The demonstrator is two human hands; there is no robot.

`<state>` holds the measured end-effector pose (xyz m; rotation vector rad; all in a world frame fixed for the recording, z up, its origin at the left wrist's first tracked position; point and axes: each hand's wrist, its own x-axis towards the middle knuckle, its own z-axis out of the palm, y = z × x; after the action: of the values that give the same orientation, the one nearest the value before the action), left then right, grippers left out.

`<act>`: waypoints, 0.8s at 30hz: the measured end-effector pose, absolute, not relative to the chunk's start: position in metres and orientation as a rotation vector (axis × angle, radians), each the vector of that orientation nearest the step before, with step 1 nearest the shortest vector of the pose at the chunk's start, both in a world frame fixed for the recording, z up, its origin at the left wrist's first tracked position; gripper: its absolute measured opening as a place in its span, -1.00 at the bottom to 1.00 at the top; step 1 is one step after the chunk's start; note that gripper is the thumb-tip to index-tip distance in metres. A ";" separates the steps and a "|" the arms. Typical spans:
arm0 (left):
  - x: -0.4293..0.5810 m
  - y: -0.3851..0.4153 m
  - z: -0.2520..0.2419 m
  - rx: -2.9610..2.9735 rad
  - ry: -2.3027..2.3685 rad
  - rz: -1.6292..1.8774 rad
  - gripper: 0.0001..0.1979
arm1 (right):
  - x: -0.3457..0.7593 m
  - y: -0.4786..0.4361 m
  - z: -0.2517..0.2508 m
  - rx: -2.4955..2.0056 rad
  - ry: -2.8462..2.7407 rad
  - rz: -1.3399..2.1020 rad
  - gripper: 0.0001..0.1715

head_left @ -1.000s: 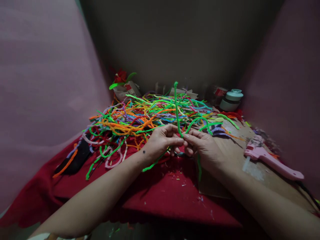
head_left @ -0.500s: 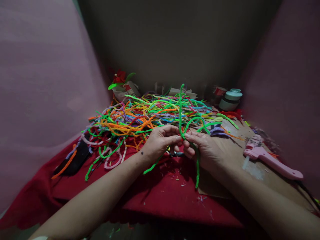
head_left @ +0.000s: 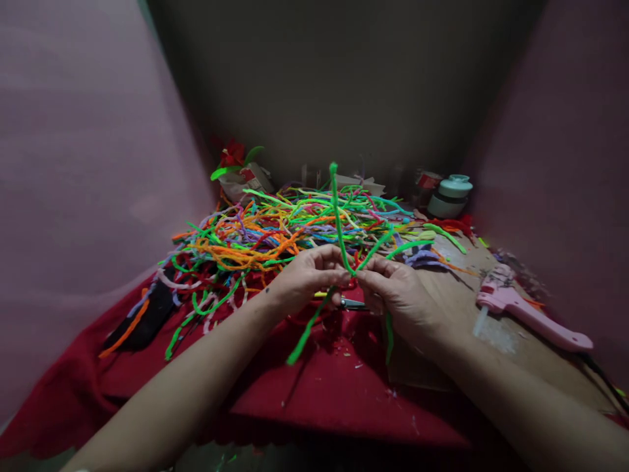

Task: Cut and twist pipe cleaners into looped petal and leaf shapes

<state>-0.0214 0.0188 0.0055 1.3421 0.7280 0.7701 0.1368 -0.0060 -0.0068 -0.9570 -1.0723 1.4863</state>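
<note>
Green pipe cleaners are crossed and joined between my two hands, above the front of the table. My left hand pinches them near the joint with thumb and fingers. Close beside it, my right hand grips the other side of the same joint. One stem stands upright, another slants up to the right, and loose ends hang below each hand. Partly hidden behind the fingers lies a pair of scissors on the red cloth.
A heap of many-coloured pipe cleaners covers the back of the red cloth. To the right, a pink glue gun lies on cardboard. A teal-lidded jar and a red flower stand behind.
The upright green stem has shifted left, and the curved stem at the right is now straighter. The lower left end has swung down further into view. Both hands keep their hold.
</note>
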 end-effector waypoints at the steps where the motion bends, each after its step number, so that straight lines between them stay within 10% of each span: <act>1: -0.022 0.019 0.006 1.342 0.746 0.715 -0.80 | 0.137 -0.006 -0.007 -0.947 -1.043 1.510 -0.75; 24: -0.010 0.009 0.008 1.453 0.924 0.637 -0.78 | 0.158 0.010 0.022 -0.518 -0.807 1.404 -0.90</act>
<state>-0.0103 0.0092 0.0077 1.4527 0.9237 0.6369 0.1577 0.0102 0.0217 -0.5176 -0.8070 1.4037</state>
